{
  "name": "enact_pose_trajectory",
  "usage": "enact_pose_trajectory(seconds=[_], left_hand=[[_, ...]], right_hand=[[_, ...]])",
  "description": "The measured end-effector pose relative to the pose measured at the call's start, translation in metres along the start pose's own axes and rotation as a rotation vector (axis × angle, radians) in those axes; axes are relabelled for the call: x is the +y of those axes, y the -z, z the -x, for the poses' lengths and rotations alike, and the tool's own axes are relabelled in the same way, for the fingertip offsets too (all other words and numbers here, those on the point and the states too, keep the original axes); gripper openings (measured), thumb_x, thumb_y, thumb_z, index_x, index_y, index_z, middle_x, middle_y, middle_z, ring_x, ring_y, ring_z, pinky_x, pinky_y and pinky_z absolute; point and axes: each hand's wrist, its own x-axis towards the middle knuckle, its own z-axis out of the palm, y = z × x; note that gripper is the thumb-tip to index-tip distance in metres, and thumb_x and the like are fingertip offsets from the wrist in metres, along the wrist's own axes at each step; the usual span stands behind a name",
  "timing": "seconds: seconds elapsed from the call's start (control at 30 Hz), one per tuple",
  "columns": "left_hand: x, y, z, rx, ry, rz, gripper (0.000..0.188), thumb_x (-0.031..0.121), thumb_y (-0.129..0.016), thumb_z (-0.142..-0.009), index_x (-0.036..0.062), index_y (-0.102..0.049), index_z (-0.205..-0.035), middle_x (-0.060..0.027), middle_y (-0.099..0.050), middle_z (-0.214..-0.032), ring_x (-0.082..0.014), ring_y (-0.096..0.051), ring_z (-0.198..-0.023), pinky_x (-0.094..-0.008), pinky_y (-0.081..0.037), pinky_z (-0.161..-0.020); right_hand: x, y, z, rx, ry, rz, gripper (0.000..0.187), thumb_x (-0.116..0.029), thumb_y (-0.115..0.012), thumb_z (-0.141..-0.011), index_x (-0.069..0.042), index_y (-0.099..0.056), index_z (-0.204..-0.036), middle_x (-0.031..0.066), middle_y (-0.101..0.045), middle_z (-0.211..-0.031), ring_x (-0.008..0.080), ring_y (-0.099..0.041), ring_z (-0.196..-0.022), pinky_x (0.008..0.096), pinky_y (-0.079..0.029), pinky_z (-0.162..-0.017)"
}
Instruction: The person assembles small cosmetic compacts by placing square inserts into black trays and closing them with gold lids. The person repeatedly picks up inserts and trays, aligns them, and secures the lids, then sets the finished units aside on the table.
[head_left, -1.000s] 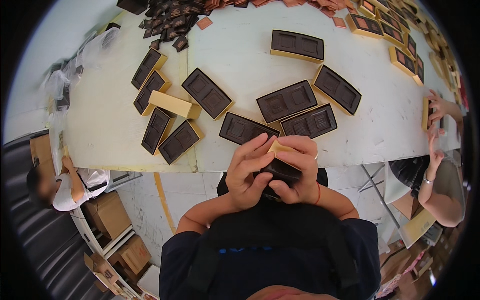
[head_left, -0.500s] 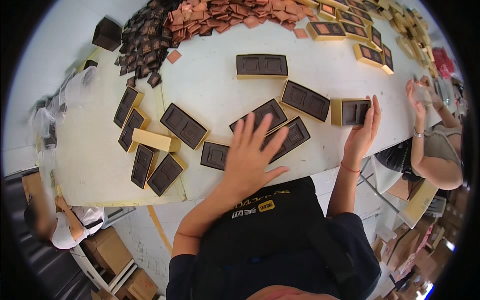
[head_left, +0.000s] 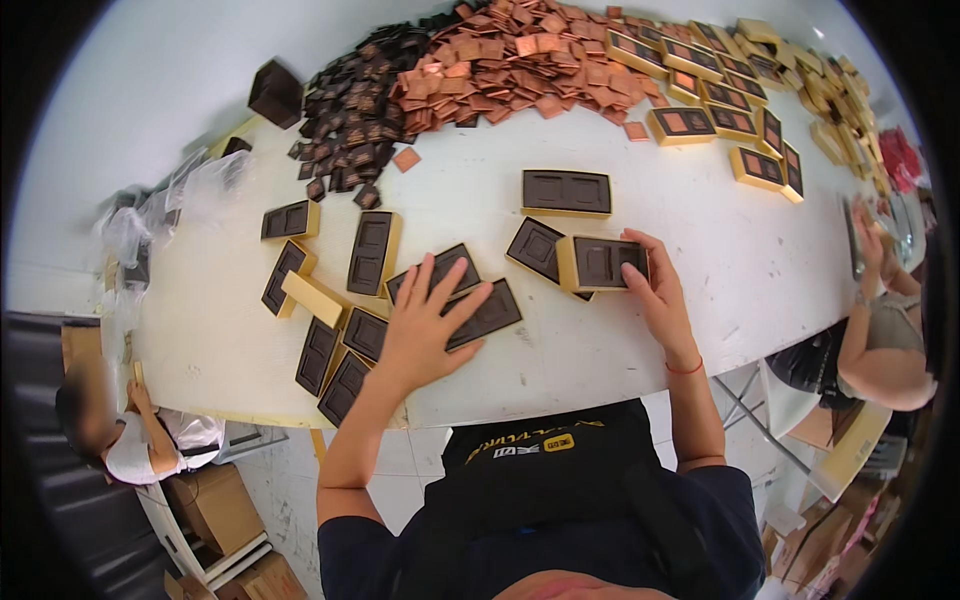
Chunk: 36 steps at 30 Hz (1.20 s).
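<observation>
My left hand (head_left: 420,325) lies flat with fingers spread over two gold-edged boxes with dark two-compartment inserts, one of them a tilted box (head_left: 492,312) by my fingertips. My right hand (head_left: 664,305) grips the right end of a gold box (head_left: 598,262), thumb on its dark insert and fingers along the far side. This box overlaps another insert box (head_left: 533,245) to its left in the view. Just beyond lies a further box (head_left: 566,192). Left of my left hand, several more such boxes (head_left: 373,250) lie at angles, with a narrow gold box (head_left: 314,299) across some.
Piles of dark square packets (head_left: 350,125) and copper square packets (head_left: 500,75) cover the far side. Filled boxes (head_left: 683,124) and gold pieces (head_left: 835,100) stand at the far right. Clear plastic bags (head_left: 215,185) lie at the left edge. Two other people sit at the table's sides.
My left hand has moved left, and the boxes by it have slid left and bunched closer together. My right hand has brought its box left, over another box. The view has shifted too.
</observation>
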Motion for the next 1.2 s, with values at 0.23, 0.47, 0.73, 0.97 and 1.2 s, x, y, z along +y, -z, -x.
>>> enact_pose_trajectory(seconds=[0.23,0.47,0.73,0.97,1.2], left_hand=[[-0.088,0.031,0.036,0.194,0.063,-0.136,0.063,0.028,-0.079,-0.072,0.0178,-0.064,-0.132,-0.0084,-0.055,-0.142,-0.0314,-0.050,-0.133,-0.0468,-0.040,-0.111],[-0.157,0.052,0.069,0.230,0.194,-0.250,0.062,0.031,-0.074,-0.075,0.0144,-0.061,-0.134,-0.0105,-0.058,-0.139,-0.0308,-0.052,-0.130,-0.0453,-0.042,-0.107],[-0.178,0.066,0.060,0.471,0.402,-0.194,0.059,0.041,-0.073,-0.086,0.0103,-0.059,-0.134,-0.0151,-0.054,-0.142,-0.0339,-0.053,-0.128,-0.0418,-0.043,-0.106],[-0.259,0.035,-0.047,0.415,0.615,0.082,0.075,0.062,-0.056,-0.092,0.0118,-0.047,-0.147,-0.0190,-0.038,-0.155,-0.0414,-0.035,-0.142,-0.0449,-0.030,-0.115],[-0.256,-0.040,-0.112,0.490,0.800,-0.078,0.068,0.065,-0.040,-0.097,0.0208,-0.046,-0.148,-0.0175,-0.037,-0.156,-0.0475,-0.028,-0.143,-0.0550,-0.016,-0.119]], right_hand=[[0.001,-0.047,-0.008,-0.137,-0.014,-0.084,0.041,-0.008,-0.065,-0.095,-0.003,-0.049,-0.131,0.0043,-0.060,-0.109,0.0081,-0.056,-0.094,0.0231,-0.046,-0.083],[0.006,-0.075,-0.006,-0.259,0.045,-0.027,0.039,-0.008,-0.071,-0.090,-0.002,-0.050,-0.123,0.0062,-0.059,-0.108,0.0106,-0.057,-0.095,0.0246,-0.048,-0.081],[-0.012,-0.091,-0.005,-0.237,0.273,0.309,0.038,-0.017,-0.077,-0.084,-0.001,-0.057,-0.113,0.0125,-0.055,-0.109,0.0244,-0.058,-0.095,0.0328,-0.048,-0.081],[-0.011,-0.069,-0.106,0.114,0.699,0.893,0.053,-0.047,-0.070,-0.088,-0.010,-0.062,-0.124,0.0165,-0.061,-0.119,0.0341,-0.054,-0.116,0.0500,-0.030,-0.106],[-0.031,-0.027,-0.159,-0.032,0.538,0.688,0.044,-0.045,-0.068,-0.090,-0.007,-0.069,-0.112,0.0145,-0.068,-0.108,0.0323,-0.059,-0.107,0.0442,-0.042,-0.095]])
